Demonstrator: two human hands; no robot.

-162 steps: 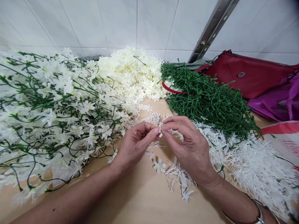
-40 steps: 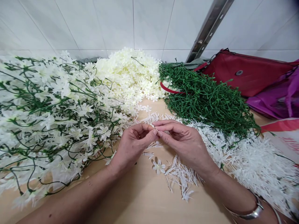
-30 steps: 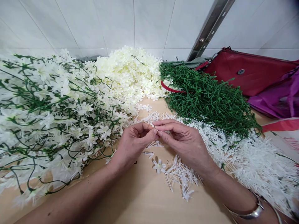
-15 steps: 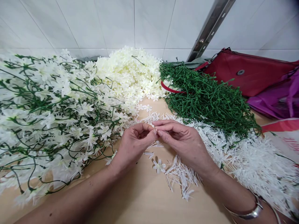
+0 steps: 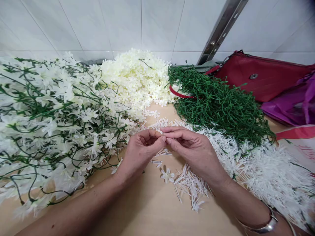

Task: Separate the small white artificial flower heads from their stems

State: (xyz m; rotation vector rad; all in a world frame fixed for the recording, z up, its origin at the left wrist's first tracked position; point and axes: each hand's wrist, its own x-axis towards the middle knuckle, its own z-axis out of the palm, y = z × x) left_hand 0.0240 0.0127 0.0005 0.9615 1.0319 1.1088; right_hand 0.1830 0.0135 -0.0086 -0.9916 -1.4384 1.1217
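In the head view, the left hand and the right hand met at their fingertips over the middle of the surface, both pinching a small white piece. The fingers hid most of it, so its shape could not be told. A single white blossom lay below the hands, just beside a loose cluster of white stamens.

To the left spread a large pile of white flowers on green stems. Beyond the hands rose a heap of pale loose blossoms, and right of it lay a mound of bare green stems. A bigger heap of white stamens stretched beside the right forearm, whose wrist wore a silvery bracelet. A red bag and a purple bag sat at the far right, near the tiled wall.
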